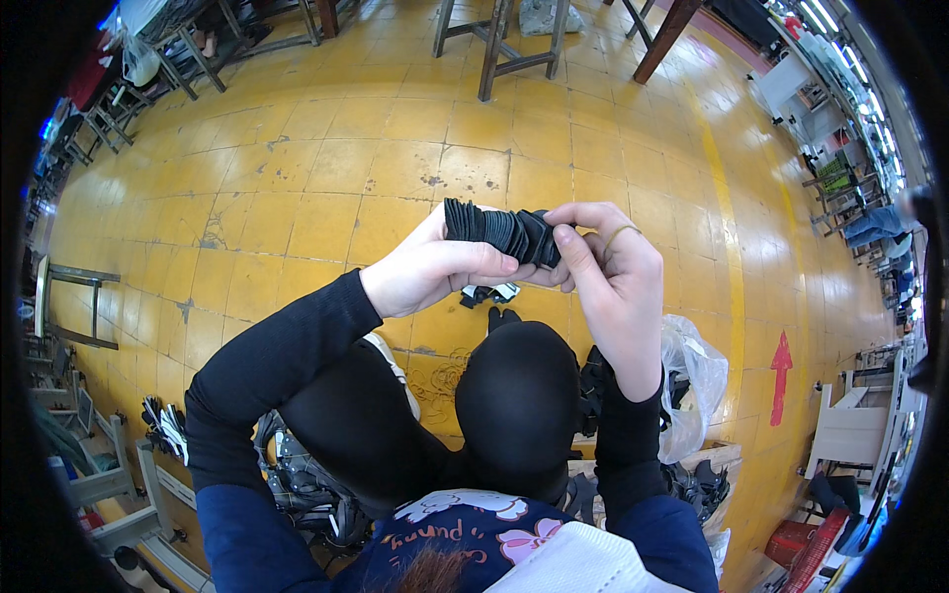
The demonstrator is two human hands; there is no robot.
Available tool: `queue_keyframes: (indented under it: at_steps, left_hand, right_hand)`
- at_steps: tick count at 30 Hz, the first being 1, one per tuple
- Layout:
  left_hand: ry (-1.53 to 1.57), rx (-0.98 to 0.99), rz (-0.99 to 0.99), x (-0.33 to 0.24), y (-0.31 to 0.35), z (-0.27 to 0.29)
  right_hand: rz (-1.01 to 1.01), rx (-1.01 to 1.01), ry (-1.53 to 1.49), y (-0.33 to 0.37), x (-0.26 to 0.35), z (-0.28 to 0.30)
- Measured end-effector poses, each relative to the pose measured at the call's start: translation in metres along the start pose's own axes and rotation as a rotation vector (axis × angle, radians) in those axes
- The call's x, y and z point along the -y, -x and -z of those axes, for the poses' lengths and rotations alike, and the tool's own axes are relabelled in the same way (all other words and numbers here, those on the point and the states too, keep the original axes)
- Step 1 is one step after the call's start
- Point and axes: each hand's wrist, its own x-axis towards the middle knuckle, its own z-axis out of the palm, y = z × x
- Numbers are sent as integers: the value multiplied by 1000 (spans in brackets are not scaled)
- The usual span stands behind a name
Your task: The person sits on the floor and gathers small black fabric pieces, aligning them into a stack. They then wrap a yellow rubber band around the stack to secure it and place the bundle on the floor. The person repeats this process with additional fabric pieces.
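- The left hand [435,262] is curled around a stack of thin black pieces [484,227], thumb pressed along its near side and fingers passing underneath.
- The right hand [618,267] has its thumb and forefinger pinching the stack's right end; a thin yellowish band [621,233] loops around one of its fingers.
- The stack lies sideways between the two hands, above the floor and beyond the knees, its pieces slightly fanned; their material is hard to tell.
- Black sleeves [287,346] cover both forearms, and the black-clad legs [519,405] are bent below them.
- Beneath the hands, a small black-and-white bundle [491,294] sits on the yellow tiled floor [395,163].
- Right of the legs are a clear plastic bag [697,395] and, nearer the body, a heap of black pieces [697,484].
- Left of them lies a pile of dark, shiny bundles [301,474].
- Farther out, a red arrow [781,376] marks the floor at right, and a wooden stool [499,54] stands ahead.
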Motion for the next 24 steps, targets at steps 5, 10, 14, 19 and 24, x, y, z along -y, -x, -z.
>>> queue_keyframes:
  at_steps: [5,10,14,19,24]
  left_hand:
    - [-47,-23,-54,3,-3,-2]
    - [-22,-45,0,3,-3,-2]
    - [45,-84,-17,3,-2,-4]
    - [191,-35,-88,4,-5,-7]
    - [146,-22,-79,5,-5,-4]
  right_hand:
    - [94,9,167,-2,1,0]
    - [123,9,218,-3,7,-1]
    - [181,1,330,-2,10,-5]
    - [132,2,211,-7,6,-5]
    - [50,7,136,-6,7,-2]
